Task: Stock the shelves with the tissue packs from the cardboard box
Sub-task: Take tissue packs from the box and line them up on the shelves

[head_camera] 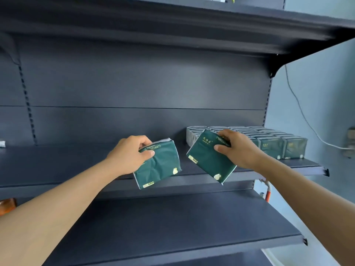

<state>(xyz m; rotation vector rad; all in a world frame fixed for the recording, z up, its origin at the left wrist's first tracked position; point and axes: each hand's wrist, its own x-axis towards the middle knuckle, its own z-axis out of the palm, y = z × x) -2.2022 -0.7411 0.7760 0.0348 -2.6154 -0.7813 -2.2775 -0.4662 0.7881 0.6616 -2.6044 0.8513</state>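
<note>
While two dark green tissue packs are held up in front of the middle shelf (57, 162), the step in hand is judged to be placement, not fetching. The left pack (159, 166), at centre frame, is pinched at its upper left corner by the left hand (126, 156), thumb on the printed face and fingers (144, 141) curled over the top edge. The right pack (209, 160), just right of centre and tilted with its lower corner hanging below the shelf lip, is grasped near its top by the right hand (238, 150), thumb on the face and fingers wrapped behind. Neither pack is resting on the shelf yet.

Behind the right hand, toward the right of the frame, a block of stocked packs (269, 141) is seen standing in tidy rows, filling the right end of the middle shelf. To its left the shelf is bare dark metal.

Next, the right pack is probably to be turned upright and set against the left edge of the block, touching its neighbours, with the left pack following beside it (orientation should match the rows already standing). Below, toward the lower part of the frame, a lower shelf (172, 223) carries no packs. The cardboard box is not in view.
</note>
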